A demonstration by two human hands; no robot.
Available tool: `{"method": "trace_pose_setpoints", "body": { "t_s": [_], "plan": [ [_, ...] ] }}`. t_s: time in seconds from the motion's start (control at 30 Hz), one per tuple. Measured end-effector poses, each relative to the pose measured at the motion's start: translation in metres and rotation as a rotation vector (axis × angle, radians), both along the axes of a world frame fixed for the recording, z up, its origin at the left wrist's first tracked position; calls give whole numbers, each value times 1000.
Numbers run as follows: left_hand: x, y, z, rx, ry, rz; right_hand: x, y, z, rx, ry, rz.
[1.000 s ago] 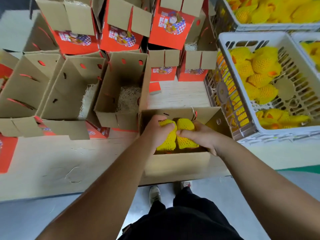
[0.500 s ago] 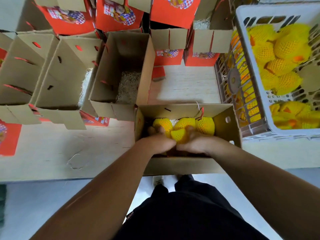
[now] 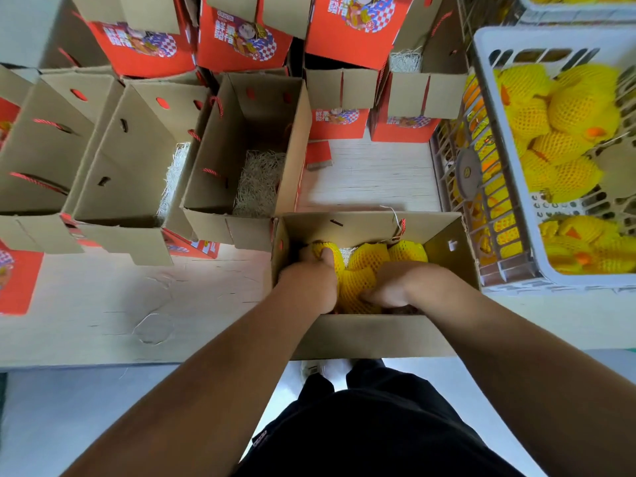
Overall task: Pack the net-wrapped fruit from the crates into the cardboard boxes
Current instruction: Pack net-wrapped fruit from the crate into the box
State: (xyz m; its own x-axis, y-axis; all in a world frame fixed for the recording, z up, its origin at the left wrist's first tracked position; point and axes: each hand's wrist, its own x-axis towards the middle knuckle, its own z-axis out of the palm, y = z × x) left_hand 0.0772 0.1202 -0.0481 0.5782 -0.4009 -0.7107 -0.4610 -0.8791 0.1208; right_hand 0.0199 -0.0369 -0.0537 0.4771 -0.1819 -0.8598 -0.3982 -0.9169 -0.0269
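Both hands were inside the open box (image 3: 371, 333) at lower centre of the frame, seating net-wrapped fruit among pieces already there. The left hand (image 3: 309, 282) lay on the fruit at the box's left end (image 3: 327, 254), fingers curled over its top. The right hand (image 3: 395, 284) covered the nearest fruit (image 3: 354, 287) at the box's middle; its fingers were tucked down beside the fruit, and whether they gripped it or only pressed it could not be told. Two more wrapped fruit (image 3: 371, 256) (image 3: 407, 251) sat against the far wall of the box, touching each other.

Judged from this layout, the step in hand was bedding a front row against a back row. To do it well, each fruit should be pushed down evenly until it sits level with its neighbours, with the foam net kept smooth around it, not rucked up or dragged off by the fingers. Pressure should be gentle, since the net cushions only lightly.

The supply remained in the white crate (image 3: 481, 98) at upper right, heaped with wrapped fruit (image 3: 571, 108). Open boxes lined with shredded paper (image 3: 258, 180) stood on the desk (image 3: 103, 304) at upper left, apparently waiting to be filled.
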Motion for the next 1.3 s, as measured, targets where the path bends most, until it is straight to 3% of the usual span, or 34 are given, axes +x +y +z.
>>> {"method": "trace_pose_setpoints", "body": {
  "t_s": [0.07, 0.17, 0.23, 0.4, 0.5, 0.63, 0.8, 0.9, 1.0, 1.1, 1.2, 1.3],
  "plan": [
    [0, 2, -2, -51, -51, -82, 3, 5, -4, -17, -4, 15],
    [1, -8, -8, 113, 260, -62, 2, 20, -15, 47, 49, 53],
    [4, -9, -8, 116, 359, -14, 0, 22, -18, 50, 88, 73],
    [1, -3, 4, -85, 236, -125, -5, 11, 2, 99, 13, 12],
    [-7, -23, 24, -299, 165, -76, -14, 1, 24, 130, -204, -155],
    [-29, -69, 53, -616, 69, -44, -46, -28, 60, 259, -672, -464],
    [-60, -153, 78, -1052, 175, 102, -82, -109, 100, 298, -1131, -661],
    [-71, -219, 84, -1136, -16, 19, -94, -173, 105, 309, -1267, -721],
    [-75, -288, 79, -989, -141, -185, -100, -249, 84, 163, -1157, -657],
    [-68, -327, 55, -750, -291, -370, -104, -326, 48, -39, -775, -480],
    [-66, -329, 32, -677, -319, -404, -108, -372, 16, -178, -286, -181],
    [-68, -328, 22, -731, -381, -329, -107, -390, -2, -157, -168, 124]
  ]
}}
